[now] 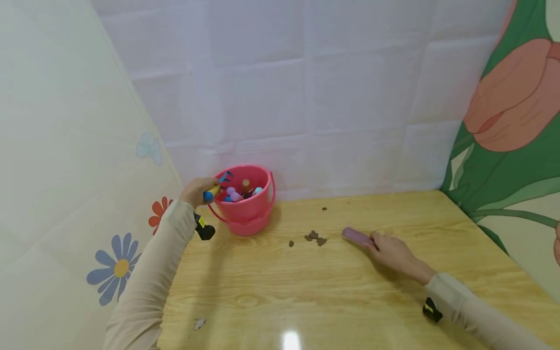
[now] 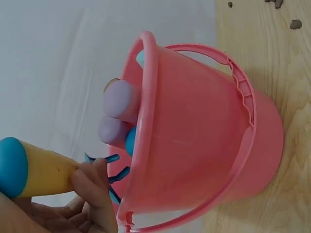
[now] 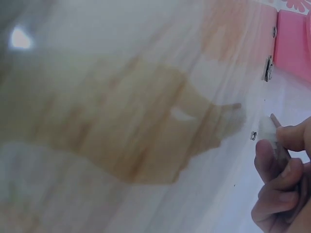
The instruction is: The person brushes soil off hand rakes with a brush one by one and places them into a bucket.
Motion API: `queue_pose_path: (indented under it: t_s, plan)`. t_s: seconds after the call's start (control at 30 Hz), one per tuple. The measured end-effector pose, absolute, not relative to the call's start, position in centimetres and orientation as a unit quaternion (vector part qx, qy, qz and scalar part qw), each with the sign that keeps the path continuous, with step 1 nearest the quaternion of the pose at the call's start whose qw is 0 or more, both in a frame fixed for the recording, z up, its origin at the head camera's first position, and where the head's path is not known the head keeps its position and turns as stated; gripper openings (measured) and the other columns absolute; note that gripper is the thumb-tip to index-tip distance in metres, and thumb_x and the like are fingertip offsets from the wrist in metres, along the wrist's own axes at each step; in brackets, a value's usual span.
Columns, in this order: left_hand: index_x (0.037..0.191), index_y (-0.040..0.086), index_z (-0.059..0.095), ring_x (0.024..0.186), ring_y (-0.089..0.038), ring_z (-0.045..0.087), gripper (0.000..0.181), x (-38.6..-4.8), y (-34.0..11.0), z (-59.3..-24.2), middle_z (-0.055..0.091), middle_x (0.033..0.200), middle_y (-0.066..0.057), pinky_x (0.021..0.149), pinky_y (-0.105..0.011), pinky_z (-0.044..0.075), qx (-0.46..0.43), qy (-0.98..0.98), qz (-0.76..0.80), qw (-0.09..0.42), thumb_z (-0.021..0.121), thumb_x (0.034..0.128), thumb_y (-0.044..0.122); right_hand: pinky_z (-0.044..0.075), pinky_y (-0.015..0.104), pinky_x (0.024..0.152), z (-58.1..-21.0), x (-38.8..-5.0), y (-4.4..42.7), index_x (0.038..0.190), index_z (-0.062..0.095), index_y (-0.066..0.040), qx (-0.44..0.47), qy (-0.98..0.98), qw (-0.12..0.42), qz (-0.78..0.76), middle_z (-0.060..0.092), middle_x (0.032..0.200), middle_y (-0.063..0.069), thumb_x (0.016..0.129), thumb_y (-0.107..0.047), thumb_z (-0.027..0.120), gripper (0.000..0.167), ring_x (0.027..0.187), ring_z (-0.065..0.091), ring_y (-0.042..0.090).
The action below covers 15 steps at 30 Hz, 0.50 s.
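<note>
My left hand point(image 1: 198, 191) grips a small toy hand rake by its yellow handle point(image 2: 51, 170) with a blue end. The rake's blue tines point(image 2: 119, 177) reach over the rim of a pink bucket point(image 1: 242, 212). Inside the bucket lie several things with rounded purple point(image 2: 121, 100) and blue ends; their lower parts are hidden. On the right, my right hand point(image 1: 393, 252) holds what looks like a small purple brush point(image 1: 356, 236), low over the wooden table. Pale bristles point(image 3: 266, 128) seem to show in the right wrist view. Brown crumbs point(image 1: 313, 235) lie between bucket and brush.
A single crumb point(image 1: 324, 208) sits farther back on the table point(image 1: 271, 287). Near the front left is a greyish worn patch or scrap point(image 1: 199, 323). White sheeting point(image 1: 358, 97) stands behind, and flower-printed panels point(image 1: 516, 97) flank both sides.
</note>
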State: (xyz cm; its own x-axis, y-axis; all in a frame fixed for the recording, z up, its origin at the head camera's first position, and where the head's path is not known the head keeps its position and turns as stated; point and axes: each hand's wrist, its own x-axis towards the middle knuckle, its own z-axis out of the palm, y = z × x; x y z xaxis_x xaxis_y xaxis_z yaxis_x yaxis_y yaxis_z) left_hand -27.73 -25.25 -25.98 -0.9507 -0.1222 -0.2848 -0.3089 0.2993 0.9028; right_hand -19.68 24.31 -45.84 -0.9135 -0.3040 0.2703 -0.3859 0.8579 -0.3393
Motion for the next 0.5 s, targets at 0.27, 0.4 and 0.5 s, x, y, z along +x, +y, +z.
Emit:
queue_pose_path:
  t_s: [0.27,0.4,0.5]
  plan:
    - [0.108,-0.005,0.052,0.061,-0.008,0.057,0.022,-27.8,-24.6,-26.2,0.056,0.086,-0.009,0.061,-0.019,0.052,-0.138,0.787,0.599,0.059,0.048,0.0945,0.011,0.033,0.030,0.046,-46.1,-19.2,24.3,0.087,0.056,-0.004,0.183,-0.956,0.124,0.194,0.043,0.063,-0.002,0.094,-0.021,0.066,0.021,0.053,0.040,0.013]
    - [0.105,-0.002,0.053,0.059,-0.008,0.057,0.018,-28.0,-24.2,-26.1,0.056,0.088,-0.008,0.060,-0.018,0.052,-0.156,0.782,0.603,0.035,0.052,0.0949,0.012,0.033,0.030,0.047,-46.0,-19.2,24.4,0.089,0.057,-0.003,0.183,-0.956,0.127,0.193,0.044,0.063,-0.002,0.094,-0.021,0.067,0.021,0.053,0.040,0.012]
    - [0.108,-0.003,0.055,0.059,-0.007,0.055,0.021,-28.3,-24.2,-26.4,0.056,0.088,-0.007,0.058,-0.018,0.051,-0.158,0.794,0.587,0.020,0.054,0.0951,0.015,0.033,0.029,0.046,-45.9,-19.1,24.5,0.089,0.058,-0.002,0.183,-0.956,0.128,0.193,0.044,0.063,-0.002,0.094,-0.020,0.067,0.020,0.053,0.040,0.012]
